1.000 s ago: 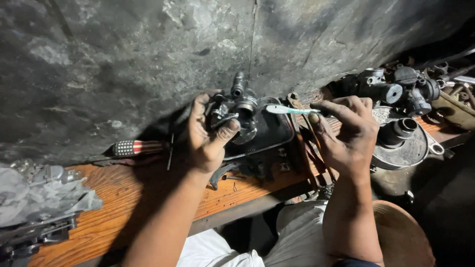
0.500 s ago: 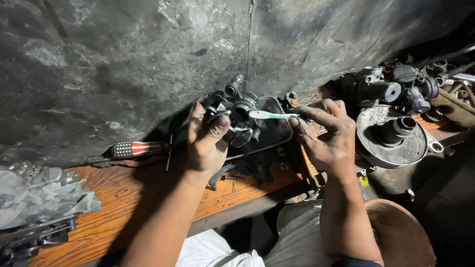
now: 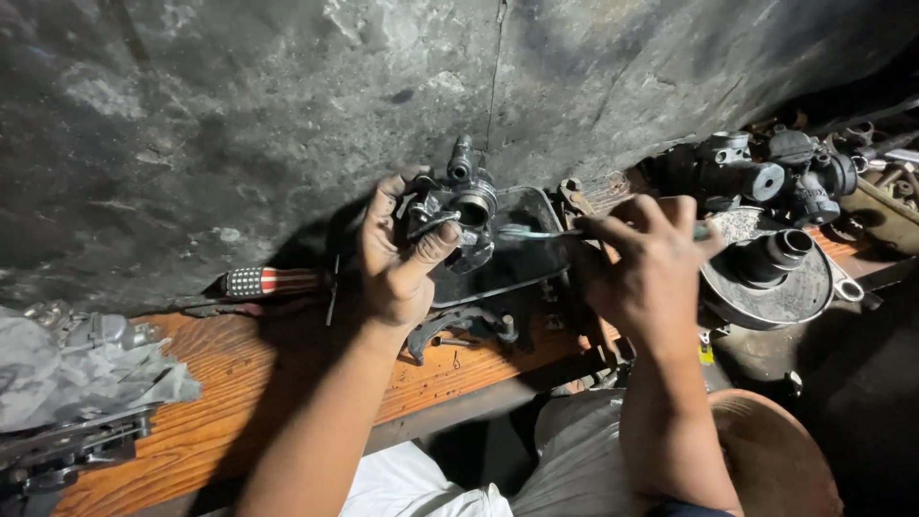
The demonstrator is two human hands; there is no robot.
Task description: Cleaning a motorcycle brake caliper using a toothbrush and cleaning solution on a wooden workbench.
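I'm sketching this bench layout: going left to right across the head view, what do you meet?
Grey crumpled rag → striped screwdriver handle → left hand holding a dark metal engine part → right hand with a thin pale tool → round metal disc with a hub.

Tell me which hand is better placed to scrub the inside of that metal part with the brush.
Probably the right hand: it holds the brush, with its head pointing at the metal part. The left hand is gripping that part above the dark tray.
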